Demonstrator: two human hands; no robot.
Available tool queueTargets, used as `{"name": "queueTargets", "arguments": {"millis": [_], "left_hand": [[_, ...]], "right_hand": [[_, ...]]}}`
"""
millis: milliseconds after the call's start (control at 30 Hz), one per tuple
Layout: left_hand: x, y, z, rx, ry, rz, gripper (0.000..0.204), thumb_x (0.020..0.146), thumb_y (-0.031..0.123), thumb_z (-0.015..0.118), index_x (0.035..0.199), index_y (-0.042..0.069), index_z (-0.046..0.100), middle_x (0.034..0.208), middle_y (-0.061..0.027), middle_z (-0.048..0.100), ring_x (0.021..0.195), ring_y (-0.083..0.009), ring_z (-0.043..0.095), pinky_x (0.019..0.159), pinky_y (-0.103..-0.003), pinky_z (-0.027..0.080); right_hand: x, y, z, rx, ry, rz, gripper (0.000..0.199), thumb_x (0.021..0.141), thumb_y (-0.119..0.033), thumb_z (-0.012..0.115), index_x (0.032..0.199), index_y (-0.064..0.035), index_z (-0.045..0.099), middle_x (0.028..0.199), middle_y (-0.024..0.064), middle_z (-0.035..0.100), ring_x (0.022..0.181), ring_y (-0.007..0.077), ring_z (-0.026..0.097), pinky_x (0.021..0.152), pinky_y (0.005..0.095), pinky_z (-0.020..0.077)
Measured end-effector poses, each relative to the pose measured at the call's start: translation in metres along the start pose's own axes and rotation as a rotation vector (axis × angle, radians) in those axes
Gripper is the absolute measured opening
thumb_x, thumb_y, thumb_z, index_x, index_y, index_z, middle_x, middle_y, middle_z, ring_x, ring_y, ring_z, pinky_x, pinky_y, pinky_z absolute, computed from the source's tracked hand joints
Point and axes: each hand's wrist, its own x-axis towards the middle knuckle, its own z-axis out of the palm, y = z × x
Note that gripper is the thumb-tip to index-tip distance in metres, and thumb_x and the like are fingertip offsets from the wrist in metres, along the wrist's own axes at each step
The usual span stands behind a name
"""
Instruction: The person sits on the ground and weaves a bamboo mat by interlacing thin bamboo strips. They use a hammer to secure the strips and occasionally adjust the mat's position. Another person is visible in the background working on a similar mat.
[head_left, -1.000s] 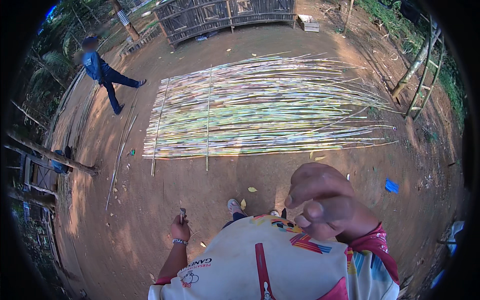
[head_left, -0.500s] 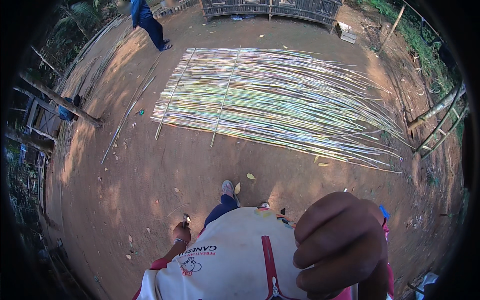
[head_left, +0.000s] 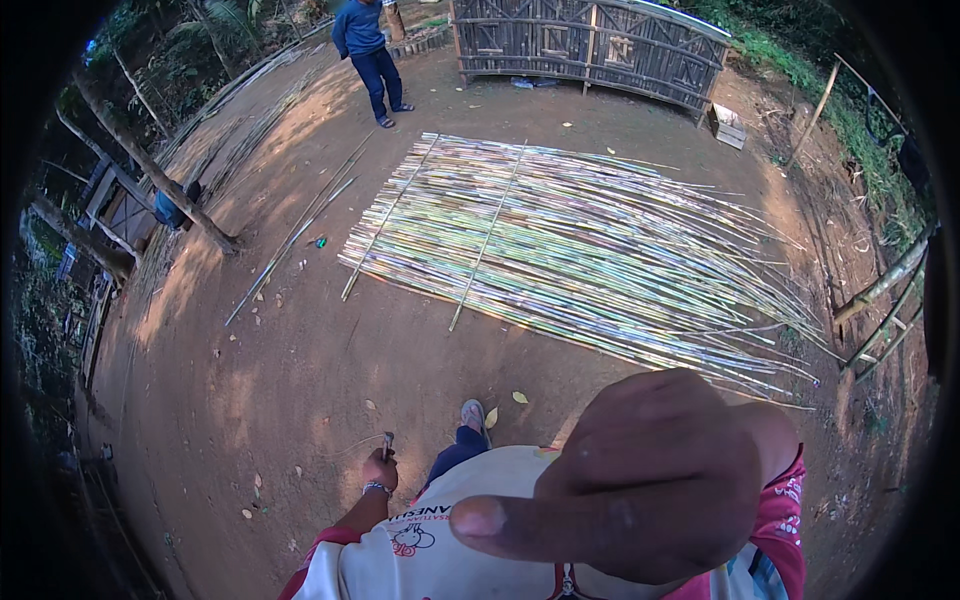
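Note:
Down at my left side, my left hand (head_left: 379, 470) is closed around a small metal-headed hand tool (head_left: 388, 440); a thin strand curves away beside it. My right hand (head_left: 640, 480) looms large in front of my chest, close to the camera. Its fingers are curled in and its thumb stretches to the left; no object shows in it. On the ground ahead lies a wide mat-like layer of long thin poles (head_left: 590, 260), side by side. Two crosswise sticks, a left one (head_left: 385, 225) and a right one (head_left: 490, 230), lie over its left part.
A person (head_left: 370, 60) in blue stands at the far left. Behind the poles is a slatted bamboo structure (head_left: 590, 45), with a wooden crate (head_left: 728, 127) at its right. Several loose poles (head_left: 290, 245) lie left of the layer. Tree trunks (head_left: 160, 165) stand farther left.
My view has tilted up, showing more of the person and the slatted structure. My right hand has turned, its thumb now pointing left. My left hand still holds the tool.

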Motion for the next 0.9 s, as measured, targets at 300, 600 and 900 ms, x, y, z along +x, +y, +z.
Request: {"name": "queueTargets", "arguments": {"millis": [300,600,900], "left_hand": [[-0.023,-0.059,-0.006,0.038,-0.003,-0.206,0.019,0.087,0.018,0.063,0.102,0.01,0.071,0.09,-0.0194,0.071,0.088,-0.0357,0.07,0.077,-0.043,0.053],[0.003,0.008,0.022,-0.053,-0.049,-0.107,0.02,0.088,0.02,0.061,0.104,0.013,0.072,0.09,-0.0145,0.073,0.089,-0.0309,0.071,0.079,-0.041,0.053],[-0.006,0.029,0.009,0.04,-0.101,0.035,0.024,0.086,0.02,0.063,0.106,0.01,0.07,0.095,-0.0201,0.071,0.093,-0.0374,0.069,0.081,-0.046,0.053]], "right_hand": [[0.004,0.019,-0.013,-0.246,-0.333,-0.409,0.022,0.082,-0.022,0.066,0.093,-0.0051,0.073,0.078,0.0086,0.063,0.064,0.0191,0.058,0.053,0.0319,0.0448],[0.013,0.017,-0.009,-0.248,-0.647,-0.502,0.014,0.082,-0.02,0.067,0.087,-0.0074,0.072,0.081,0.005,0.062,0.074,0.0171,0.06,0.062,0.0313,0.0468],[-0.059,0.112,0.004,-0.554,-0.831,0.328,0.027,0.085,-0.027,0.068,0.109,-0.0139,0.07,0.097,0.0036,0.067,0.096,0.0214,0.063,0.085,0.0379,0.0502]]}}
